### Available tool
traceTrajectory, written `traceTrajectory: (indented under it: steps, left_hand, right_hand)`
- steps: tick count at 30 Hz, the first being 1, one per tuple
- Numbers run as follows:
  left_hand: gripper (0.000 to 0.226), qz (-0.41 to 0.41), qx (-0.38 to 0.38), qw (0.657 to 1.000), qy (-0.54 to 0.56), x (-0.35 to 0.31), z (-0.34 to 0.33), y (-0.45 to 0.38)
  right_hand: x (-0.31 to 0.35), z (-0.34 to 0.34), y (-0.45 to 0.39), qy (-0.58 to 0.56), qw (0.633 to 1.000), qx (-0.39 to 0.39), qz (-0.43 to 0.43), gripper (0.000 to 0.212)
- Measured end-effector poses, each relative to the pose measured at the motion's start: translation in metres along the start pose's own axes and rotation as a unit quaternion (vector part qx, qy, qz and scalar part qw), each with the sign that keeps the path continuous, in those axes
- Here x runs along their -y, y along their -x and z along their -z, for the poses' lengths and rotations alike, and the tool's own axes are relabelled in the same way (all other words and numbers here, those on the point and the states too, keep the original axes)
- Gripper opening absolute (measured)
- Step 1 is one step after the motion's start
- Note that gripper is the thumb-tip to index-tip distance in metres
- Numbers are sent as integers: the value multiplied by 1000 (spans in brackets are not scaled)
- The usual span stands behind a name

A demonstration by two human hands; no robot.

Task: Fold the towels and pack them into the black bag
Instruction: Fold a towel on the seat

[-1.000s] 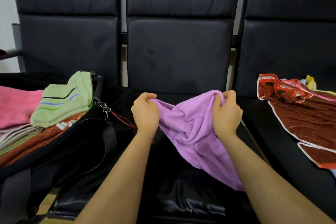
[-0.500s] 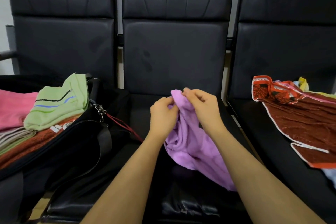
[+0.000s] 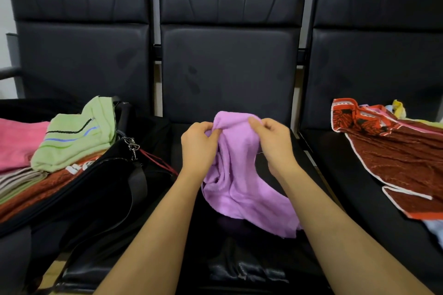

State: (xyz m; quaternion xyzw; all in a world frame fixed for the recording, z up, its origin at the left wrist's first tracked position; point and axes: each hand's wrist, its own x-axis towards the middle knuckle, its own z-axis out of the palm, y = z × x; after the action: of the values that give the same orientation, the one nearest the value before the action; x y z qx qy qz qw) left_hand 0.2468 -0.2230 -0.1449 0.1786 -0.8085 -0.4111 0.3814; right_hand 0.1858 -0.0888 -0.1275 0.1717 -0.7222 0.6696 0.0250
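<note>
Hands, the left hand (image 3: 199,141) and the right hand (image 3: 273,141), are pinching the purple towel (image 3: 242,175) over the middle seat's (image 3: 275,268) front edge (it is looking bunched), so it may be folding crooked.

Evenly lit, soft indoor light; faint sheen on black seats (image 3: 227,74); wide-angle bending at edges; slightly soft.

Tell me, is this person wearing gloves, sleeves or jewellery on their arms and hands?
No. Both forearms are bare as far as the picture shows, with no sleeve visible. The left hand and right hand wear no gloves, and no ring, watch or bracelet shows on them.
</note>
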Motion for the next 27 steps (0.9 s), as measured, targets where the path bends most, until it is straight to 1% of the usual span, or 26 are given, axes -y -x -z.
traceTrajectory:
  steps: [2,4,9,12,15,18,20,22,24,26,27]
  left_hand:
    - [20,4,-9,1000,-4,-2,5,0]
    - [27,17,-27,999,20,-6,10,-1]
    - [29,-1,-93,993,70,-17,21,-5]
    - [29,-8,-111,990,84,-23,26,-10]
    - [33,-5,-93,989,114,-35,31,-16]
    - [40,4,-51,988,143,-53,41,-27]
    - [46,7,-20,987,159,-65,47,-36]
    - [48,8,-1,990,140,-79,52,-44]
    - [38,-14,-2,995,97,-91,58,-51]
    - [28,-46,-22,998,37,-104,66,-55]
    - [26,-61,-33,998,9,-110,69,-57]
  right_hand:
    - [3,0,-2,-25,998,-63,-3,43]
    - [8,2,-1,-53,994,-98,-8,45]
    - [21,10,5,-129,978,-164,-9,34]
    - [36,20,7,-156,975,-156,-13,25]
    - [52,28,13,-147,980,-132,-5,14]
    - [62,35,19,-189,973,-131,-14,19]
    - [69,38,18,-220,965,-139,-22,17]
    - [80,41,15,-235,961,-146,-19,11]
    - [95,44,12,-234,961,-149,0,12]
    - [111,47,9,-196,966,-164,31,19]
    - [119,49,9,-169,969,-175,45,19]
